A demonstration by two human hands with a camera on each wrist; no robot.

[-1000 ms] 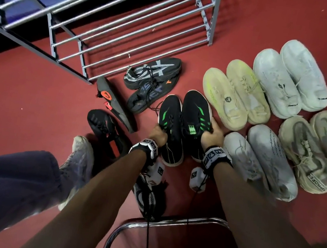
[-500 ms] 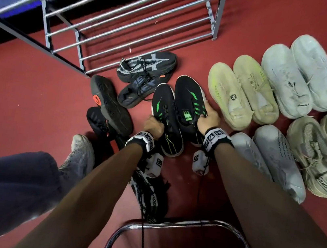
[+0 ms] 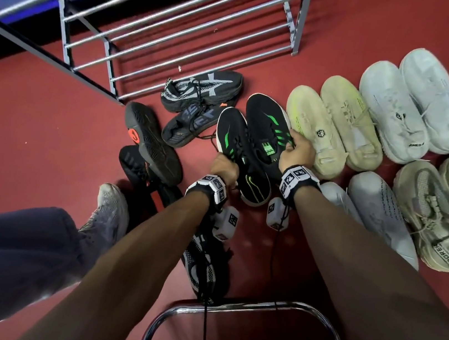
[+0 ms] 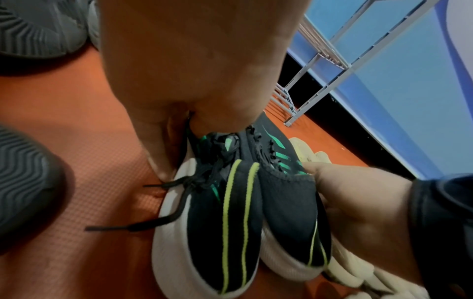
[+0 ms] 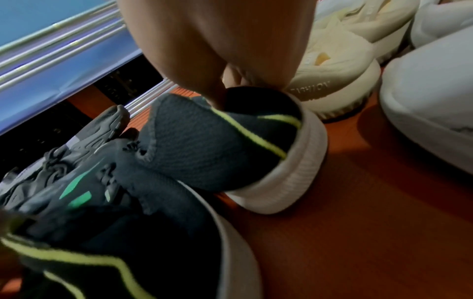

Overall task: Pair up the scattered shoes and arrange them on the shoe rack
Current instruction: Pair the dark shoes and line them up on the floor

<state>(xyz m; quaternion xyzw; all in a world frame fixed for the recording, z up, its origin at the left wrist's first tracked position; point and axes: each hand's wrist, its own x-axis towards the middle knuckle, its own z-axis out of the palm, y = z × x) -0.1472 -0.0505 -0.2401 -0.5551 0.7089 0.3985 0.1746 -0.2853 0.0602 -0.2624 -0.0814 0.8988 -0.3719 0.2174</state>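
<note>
Two black sneakers with green stripes and white soles sit side by side, lifted just off the red floor. My left hand (image 3: 225,167) grips the left black-green shoe (image 3: 232,136) at its side near the laces (image 4: 220,153). My right hand (image 3: 297,151) grips the right black-green shoe (image 3: 268,121) at its collar (image 5: 245,97). In the left wrist view both heels (image 4: 256,212) press together, the right hand (image 4: 358,206) beside them. The metal shoe rack (image 3: 180,29) stands empty beyond them.
Dark grey sneakers (image 3: 200,90) lie before the rack; black shoes (image 3: 149,141) lie soles-up at left. Yellowish (image 3: 335,122), white (image 3: 415,96), beige (image 3: 444,208) and pale grey (image 3: 377,210) pairs line the right. A chrome chair frame (image 3: 241,303) and my foot (image 3: 108,210) are near.
Both hands have carried the black-green pair up and away from me, toward the rack. The view has shifted with them.
</note>
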